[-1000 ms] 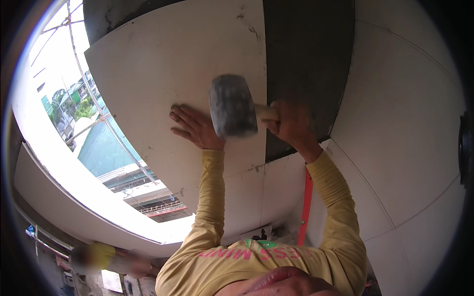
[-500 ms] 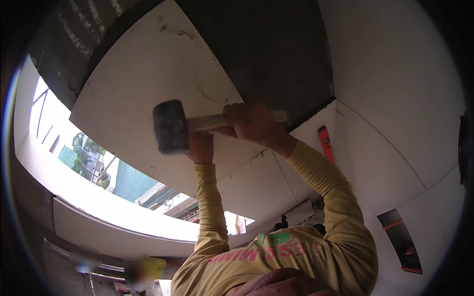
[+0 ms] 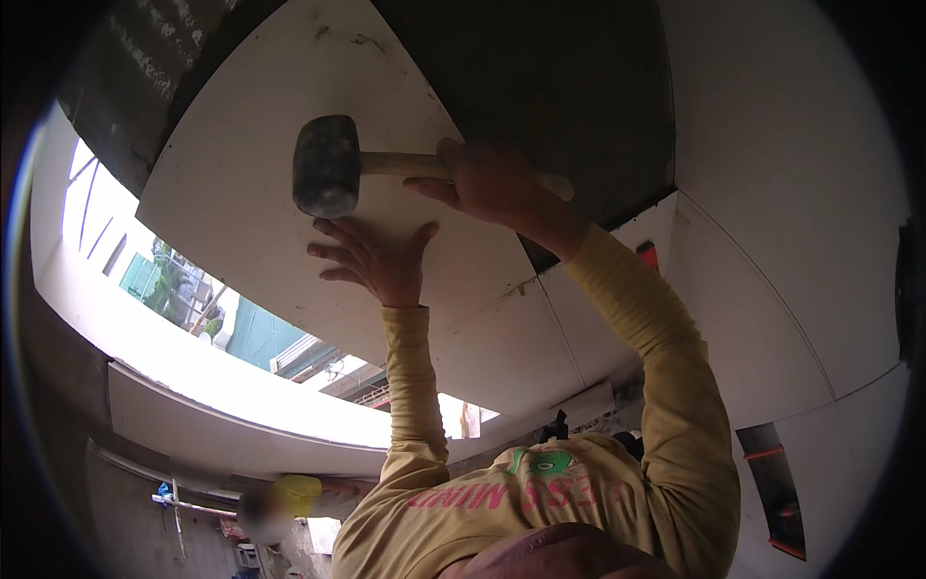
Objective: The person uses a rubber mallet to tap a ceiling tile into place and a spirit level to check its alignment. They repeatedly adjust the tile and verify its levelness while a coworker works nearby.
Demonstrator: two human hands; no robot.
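My right hand (image 3: 497, 181) is wrapped round the wooden handle of a rubber mallet (image 3: 326, 166). The mallet's black head is at the handle's left end, in front of a large off-white tile (image 3: 260, 125). My left hand (image 3: 376, 259) lies with fingers spread against the same tile, just below the mallet head. Whether the head touches the tile, I cannot tell. Along the tile's right edge runs a dark grey bare surface (image 3: 569, 87).
A red spirit level (image 3: 647, 255) shows partly behind my right forearm. More pale tiles (image 3: 772, 174) cover the right side, with a dark rectangular opening (image 3: 772, 487) lower down. At left is a bright window opening (image 3: 241, 333). A person in yellow (image 3: 297, 494) is at lower left.
The mallet and my right hand have moved up the tile. My left hand, earlier partly hidden behind the mallet, now shows with its fingers spread. More of the spirit level is covered.
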